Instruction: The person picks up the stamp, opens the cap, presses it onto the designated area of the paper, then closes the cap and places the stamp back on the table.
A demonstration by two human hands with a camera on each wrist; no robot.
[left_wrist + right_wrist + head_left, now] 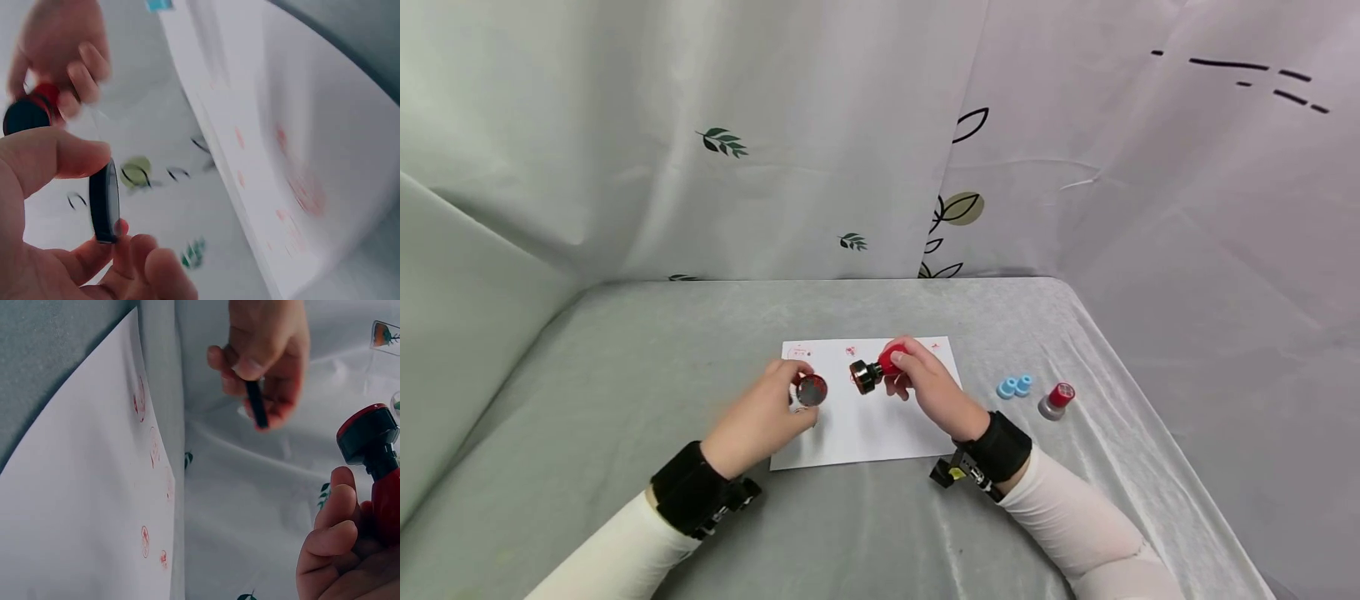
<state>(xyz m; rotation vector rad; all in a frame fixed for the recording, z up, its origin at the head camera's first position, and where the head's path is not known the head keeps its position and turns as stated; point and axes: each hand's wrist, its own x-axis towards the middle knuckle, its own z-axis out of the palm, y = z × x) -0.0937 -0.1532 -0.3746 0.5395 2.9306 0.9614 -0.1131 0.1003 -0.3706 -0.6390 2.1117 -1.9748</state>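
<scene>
My right hand (936, 396) grips a stamp (867, 376) by its red handle, its dark round head pointing left over the paper. In the right wrist view the stamp's head (367, 432) shows a red edge around its face. My left hand (763, 421) pinches a small round dark-rimmed disc (811, 390), like a stamp's cap, between thumb and fingers. Seen edge-on in the left wrist view, the disc (104, 203) has a black rim. Both hands are above a white sheet of paper (865, 437) bearing several red stamp prints (145, 541) along its far side.
Two small light-blue pieces (1015, 387) sit right of the paper. Beyond them on the right stands a red-topped stamp (1057, 401) with a greyish base. Grey cloth (700, 333) covers the table, and a white leaf-patterned curtain (775, 200) hangs behind.
</scene>
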